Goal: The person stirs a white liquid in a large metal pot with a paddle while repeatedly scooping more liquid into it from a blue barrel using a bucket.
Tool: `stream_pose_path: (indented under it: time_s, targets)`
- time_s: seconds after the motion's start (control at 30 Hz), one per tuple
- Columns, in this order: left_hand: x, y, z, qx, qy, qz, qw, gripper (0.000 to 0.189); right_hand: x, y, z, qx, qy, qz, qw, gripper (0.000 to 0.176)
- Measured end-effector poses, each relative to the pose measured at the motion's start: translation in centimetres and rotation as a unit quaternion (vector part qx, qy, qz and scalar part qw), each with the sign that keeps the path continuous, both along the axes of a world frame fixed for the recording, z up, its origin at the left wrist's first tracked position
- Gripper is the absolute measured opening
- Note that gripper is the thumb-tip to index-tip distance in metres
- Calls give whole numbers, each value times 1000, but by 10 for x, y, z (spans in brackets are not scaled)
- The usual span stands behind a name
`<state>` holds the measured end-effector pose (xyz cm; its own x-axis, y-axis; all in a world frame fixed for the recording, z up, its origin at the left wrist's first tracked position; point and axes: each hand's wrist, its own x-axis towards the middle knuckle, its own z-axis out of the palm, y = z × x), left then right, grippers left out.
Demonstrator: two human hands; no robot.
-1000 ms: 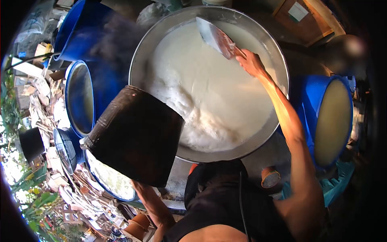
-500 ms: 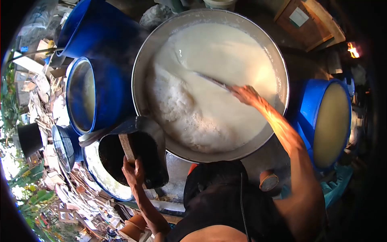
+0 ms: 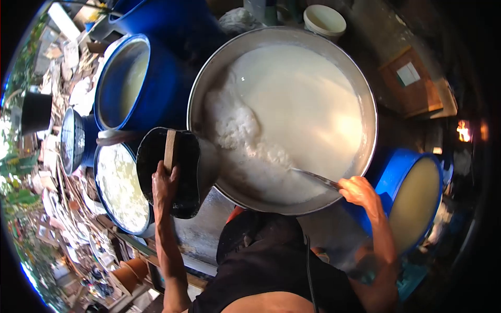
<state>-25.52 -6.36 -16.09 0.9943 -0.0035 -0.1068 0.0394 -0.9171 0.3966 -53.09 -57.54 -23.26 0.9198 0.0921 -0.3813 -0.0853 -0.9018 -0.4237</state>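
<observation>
A large round metal vat (image 3: pixel 369 125) in front of me holds cream-white liquid (image 3: pixel 302 99), with foam (image 3: pixel 237 128) gathered along its left and lower side. My right hand (image 3: pixel 360 192), at the vat's lower right rim, is closed around the handle of a long thin paddle-like tool (image 3: pixel 315 179). The tool's far end is hidden in the foamy liquid. My left hand (image 3: pixel 165 182) grips the wooden bar handle (image 3: pixel 170 148) of a black bucket (image 3: pixel 190 180). The bucket is tilted at the vat's lower left rim, its open top toward me and its far end over the vat.
Blue barrels of liquid stand at left (image 3: pixel 125 83) and right (image 3: pixel 420 198). A tub with white, frothy-looking contents (image 3: pixel 120 188) sits beside the bucket. A white pail (image 3: pixel 324 21) is behind the vat. Flames (image 3: pixel 463 130) show at far right, and scrap wood (image 3: pixel 68 208) lies at left.
My right hand has drawn the tool down toward the vat's near right rim, pushing foam with it. The bucket in my left hand has tilted further toward the vat. My view has shifted.
</observation>
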Motion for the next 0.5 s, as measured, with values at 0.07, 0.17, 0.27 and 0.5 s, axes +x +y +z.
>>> stream_pose_path:
  time_s: [0.07,0.17,0.27,0.5]
  targets:
    - [1,0,2,11,9,8,1000,44,28,-18,57,54,129,-70,988,18]
    - [3,8,-4,37,13,8,999,46,54,-28,77,138,178,-183,957,24]
    - [3,16,-10,63,16,15,998,48,89,-26,35,160,50,-330,929,27]
    - [3,16,-2,70,32,18,997,43,243,-49,-100,195,-137,-348,907,21]
